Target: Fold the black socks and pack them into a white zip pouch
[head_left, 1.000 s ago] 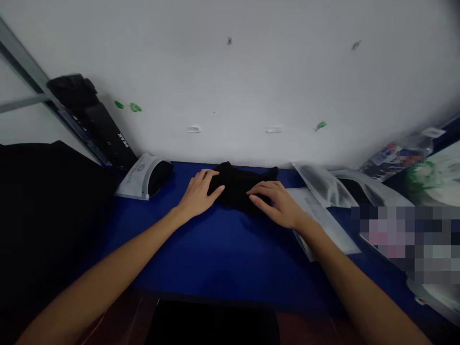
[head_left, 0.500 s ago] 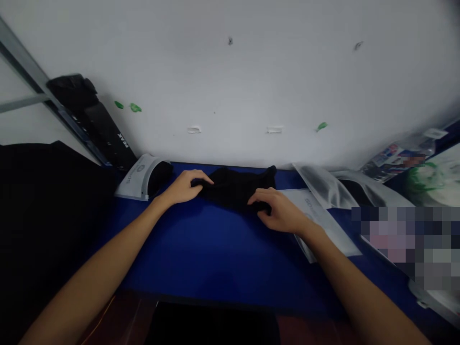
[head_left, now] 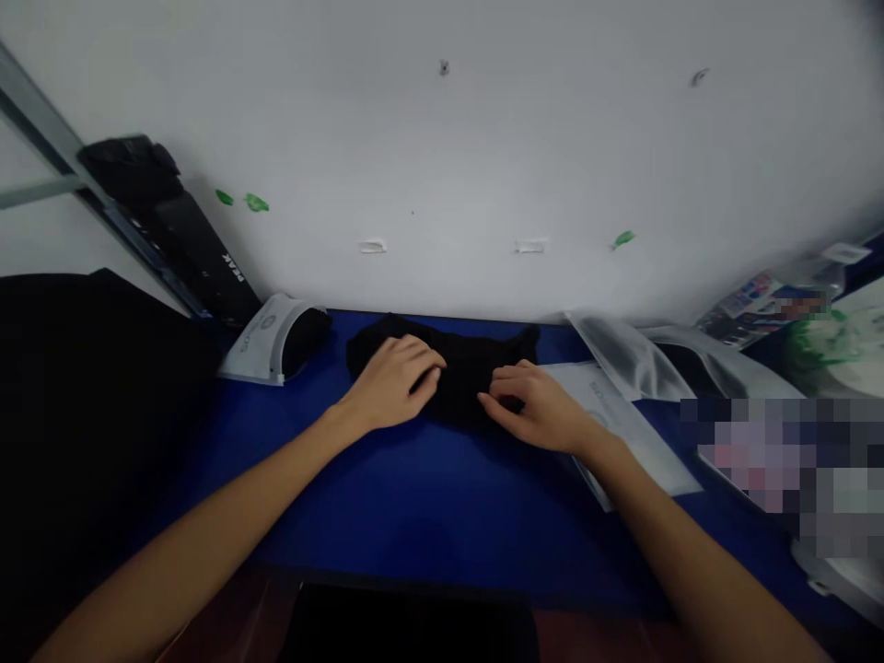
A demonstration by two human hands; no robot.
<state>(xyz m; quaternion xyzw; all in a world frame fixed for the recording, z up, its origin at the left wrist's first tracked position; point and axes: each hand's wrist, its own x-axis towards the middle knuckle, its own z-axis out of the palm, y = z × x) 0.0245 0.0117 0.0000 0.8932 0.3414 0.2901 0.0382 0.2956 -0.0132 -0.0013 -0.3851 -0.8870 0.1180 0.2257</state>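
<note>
A piece of black cloth [head_left: 464, 354] lies bunched lengthwise on the blue table [head_left: 401, 497], near the wall. My left hand [head_left: 401, 382] rests over its left-middle part, fingers curled and thumb and forefinger gripping the fabric. On the right part of the cloth, my right hand [head_left: 529, 401] is closed with the fingertips bent into the fabric. The exact kind of garment cannot be made out in the dark folds. Just right of the cloth, partly under my right wrist, lies a flat white printed zip bag [head_left: 653, 451].
A white zip bag [head_left: 259, 345] with black cloth inside lies at left. More translucent bags [head_left: 625, 354] lie at right, near a clear plastic package [head_left: 752, 299]. A long black case marked PEAK [head_left: 186, 239] leans on the white wall [head_left: 442, 157]. A big black shape [head_left: 83, 414] fills the left side.
My left hand has moved right from the cloth's left end towards its middle. That left end now lies free. My right hand has stayed almost in place, still on the cloth.
</note>
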